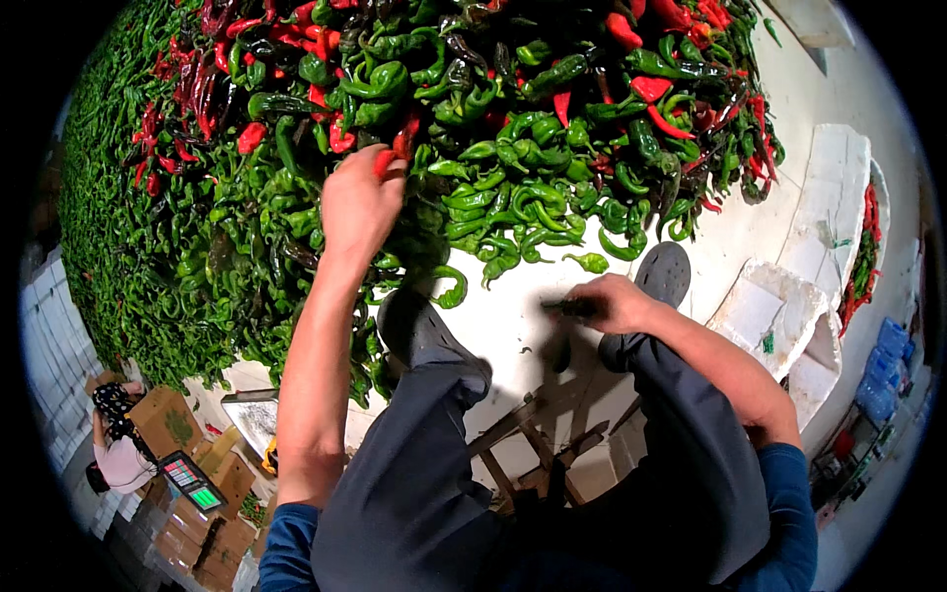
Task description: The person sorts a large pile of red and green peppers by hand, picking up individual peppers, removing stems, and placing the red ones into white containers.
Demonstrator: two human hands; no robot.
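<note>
A large heap of green and red peppers (244,214) spreads over the white floor in front of me. My left hand (364,196) is at the heap's near side, its fingers closed on a red pepper (384,163); another dark red pepper (406,135) lies just beyond. Lower right, above the floor between my knees and beside my right shoe, my right hand (608,303) holds a dark green pepper (579,306), partly covered by the fingers. Loose bright green peppers (540,211) lie at the heap's edge between the hands, with a single one (590,262) close to the right hand.
White foam boxes (773,311) stand at the right, with red and green peppers (863,259) behind them. Plastic bottles (884,370) are farther right. At lower left are cardboard boxes (166,422), a scale with a lit display (192,481) and another person (122,459). My shoes (664,272) flank the floor.
</note>
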